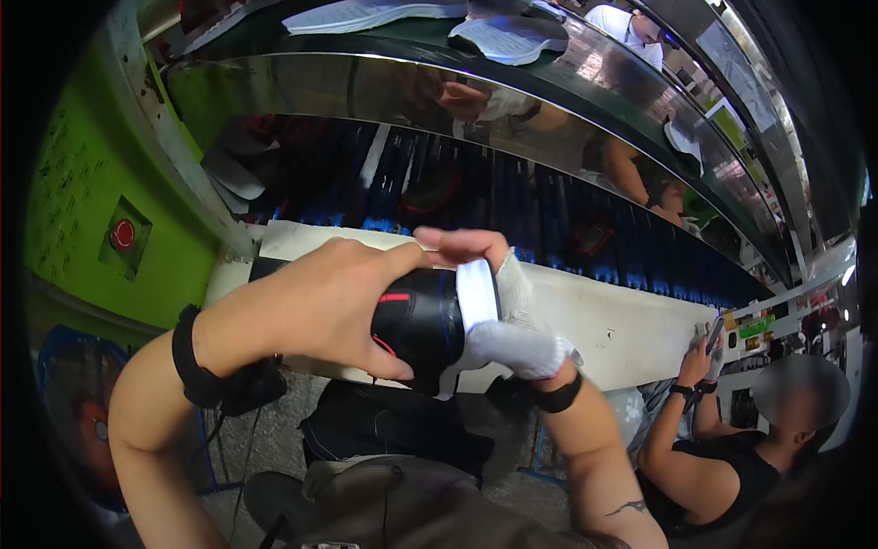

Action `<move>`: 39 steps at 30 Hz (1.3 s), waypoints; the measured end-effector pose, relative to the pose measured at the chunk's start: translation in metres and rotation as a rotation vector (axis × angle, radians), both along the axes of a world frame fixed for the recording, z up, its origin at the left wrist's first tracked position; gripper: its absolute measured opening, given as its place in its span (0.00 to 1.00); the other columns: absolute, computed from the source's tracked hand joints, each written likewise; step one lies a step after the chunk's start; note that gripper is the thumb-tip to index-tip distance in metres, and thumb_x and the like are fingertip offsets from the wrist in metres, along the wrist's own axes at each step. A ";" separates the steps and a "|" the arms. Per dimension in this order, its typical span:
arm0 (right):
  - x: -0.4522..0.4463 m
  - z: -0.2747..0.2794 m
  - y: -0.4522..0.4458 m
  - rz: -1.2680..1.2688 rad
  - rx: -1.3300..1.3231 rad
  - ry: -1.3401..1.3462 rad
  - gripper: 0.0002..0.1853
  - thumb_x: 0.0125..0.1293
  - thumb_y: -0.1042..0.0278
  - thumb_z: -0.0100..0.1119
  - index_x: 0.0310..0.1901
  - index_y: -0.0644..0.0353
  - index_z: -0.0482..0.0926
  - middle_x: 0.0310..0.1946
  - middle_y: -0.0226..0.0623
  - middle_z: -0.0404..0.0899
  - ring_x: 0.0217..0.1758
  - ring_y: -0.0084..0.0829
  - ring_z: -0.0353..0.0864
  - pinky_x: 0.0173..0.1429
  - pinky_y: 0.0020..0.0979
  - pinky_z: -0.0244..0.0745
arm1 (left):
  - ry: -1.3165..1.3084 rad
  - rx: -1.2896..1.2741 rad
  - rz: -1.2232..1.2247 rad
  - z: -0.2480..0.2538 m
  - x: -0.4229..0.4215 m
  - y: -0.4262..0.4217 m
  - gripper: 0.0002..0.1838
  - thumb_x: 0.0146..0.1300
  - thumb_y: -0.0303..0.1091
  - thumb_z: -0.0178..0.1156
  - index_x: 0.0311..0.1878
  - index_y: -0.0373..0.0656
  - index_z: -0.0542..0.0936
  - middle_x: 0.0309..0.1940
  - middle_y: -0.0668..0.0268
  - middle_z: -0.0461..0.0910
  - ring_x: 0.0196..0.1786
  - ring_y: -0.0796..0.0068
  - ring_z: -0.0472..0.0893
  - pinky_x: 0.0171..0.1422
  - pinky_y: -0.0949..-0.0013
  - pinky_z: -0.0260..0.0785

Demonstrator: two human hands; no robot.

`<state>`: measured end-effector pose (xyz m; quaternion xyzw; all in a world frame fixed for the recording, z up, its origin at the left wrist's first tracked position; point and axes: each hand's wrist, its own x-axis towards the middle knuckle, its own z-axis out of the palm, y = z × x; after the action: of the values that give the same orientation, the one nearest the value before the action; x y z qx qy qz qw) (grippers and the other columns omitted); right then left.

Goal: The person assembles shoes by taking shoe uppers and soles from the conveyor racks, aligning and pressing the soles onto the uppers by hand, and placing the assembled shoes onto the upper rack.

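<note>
Field notes, centre of frame. I have the black shoe [422,320] held between both hands, above the near edge of the pale bench [613,334]. My left hand [320,297] clasps the dark upper from the left, thumb along the lower side, other fingers arched over the top. My right hand [521,316], in a white glove with some fingertips bare, pinches the white sole [476,291] end: thumb low, fingers curled round the upper side. Beyond the bench, dark rollers [498,188]; top of frame, loose soles [508,38] on a shelf. Left: green panel [78,201], red button [123,234]. Lower right: a seated person [709,467], wristbands on.
</note>
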<state>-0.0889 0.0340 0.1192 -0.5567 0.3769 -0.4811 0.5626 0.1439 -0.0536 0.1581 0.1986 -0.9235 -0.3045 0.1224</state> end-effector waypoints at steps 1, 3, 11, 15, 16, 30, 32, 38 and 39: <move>0.013 -0.017 -0.002 -0.090 -0.049 -0.201 0.39 0.53 0.64 0.72 0.67 0.60 0.70 0.70 0.51 0.75 0.71 0.41 0.76 0.78 0.44 0.68 | 0.012 0.043 0.003 -0.002 0.001 -0.004 0.46 0.39 0.46 0.86 0.63 0.40 0.78 0.45 0.49 0.89 0.48 0.42 0.88 0.54 0.54 0.81; 0.021 -0.033 -0.004 -0.132 -0.067 -0.329 0.35 0.55 0.59 0.71 0.64 0.60 0.71 0.68 0.51 0.76 0.69 0.41 0.77 0.77 0.44 0.70 | 0.043 0.040 0.008 -0.003 0.003 -0.008 0.46 0.39 0.45 0.86 0.63 0.40 0.78 0.44 0.49 0.89 0.48 0.42 0.88 0.53 0.54 0.81; 0.050 -0.063 -0.025 -0.311 -0.147 -0.794 0.42 0.61 0.28 0.63 0.62 0.60 0.72 0.51 0.40 0.72 0.59 0.36 0.70 0.70 0.38 0.68 | 0.046 0.152 0.061 -0.026 0.028 -0.020 0.44 0.42 0.46 0.86 0.60 0.37 0.77 0.39 0.48 0.88 0.43 0.45 0.90 0.51 0.55 0.82; 0.042 -0.045 -0.023 -0.270 -0.124 -0.412 0.40 0.58 0.34 0.66 0.61 0.59 0.71 0.55 0.43 0.70 0.60 0.36 0.69 0.71 0.37 0.67 | 0.021 0.149 0.062 -0.017 0.016 -0.019 0.43 0.43 0.46 0.87 0.61 0.39 0.77 0.41 0.49 0.89 0.45 0.47 0.90 0.51 0.56 0.82; 0.038 -0.043 -0.023 -0.279 -0.113 -0.359 0.40 0.57 0.35 0.67 0.61 0.58 0.70 0.54 0.42 0.70 0.60 0.36 0.70 0.71 0.37 0.67 | -0.007 0.156 0.077 -0.015 0.009 -0.018 0.43 0.44 0.47 0.86 0.60 0.39 0.77 0.41 0.47 0.89 0.44 0.45 0.90 0.51 0.56 0.82; -0.057 -0.008 0.014 -0.186 0.175 0.002 0.49 0.65 0.29 0.64 0.75 0.61 0.66 0.62 0.39 0.74 0.67 0.32 0.74 0.75 0.34 0.68 | -0.057 -0.087 -0.256 0.010 -0.080 -0.008 0.44 0.46 0.42 0.81 0.61 0.21 0.74 0.28 0.47 0.86 0.34 0.46 0.89 0.43 0.57 0.83; -0.071 0.011 0.018 -0.104 0.164 0.048 0.39 0.72 0.39 0.61 0.73 0.61 0.69 0.63 0.39 0.75 0.68 0.30 0.74 0.75 0.35 0.67 | -0.068 -0.053 -0.292 0.011 -0.082 -0.004 0.44 0.43 0.38 0.81 0.61 0.21 0.75 0.28 0.46 0.87 0.34 0.46 0.90 0.43 0.57 0.84; -0.051 0.018 0.006 -0.116 0.304 0.025 0.34 0.77 0.54 0.56 0.78 0.62 0.64 0.69 0.39 0.75 0.72 0.31 0.74 0.79 0.35 0.65 | 0.013 -0.029 -0.172 0.001 -0.074 -0.013 0.45 0.45 0.43 0.81 0.64 0.25 0.74 0.27 0.50 0.87 0.35 0.45 0.89 0.44 0.56 0.83; -0.036 0.005 0.001 -0.157 0.293 -0.266 0.38 0.79 0.54 0.55 0.83 0.62 0.56 0.74 0.42 0.72 0.76 0.33 0.72 0.82 0.36 0.64 | -0.007 -0.014 -0.073 0.006 -0.068 -0.015 0.44 0.44 0.45 0.82 0.62 0.30 0.78 0.31 0.48 0.88 0.37 0.43 0.89 0.47 0.55 0.83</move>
<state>-0.1253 0.0346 0.1245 -0.3694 0.4076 -0.5329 0.6430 0.0762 -0.0686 0.1638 0.1648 -0.9326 -0.3018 0.1094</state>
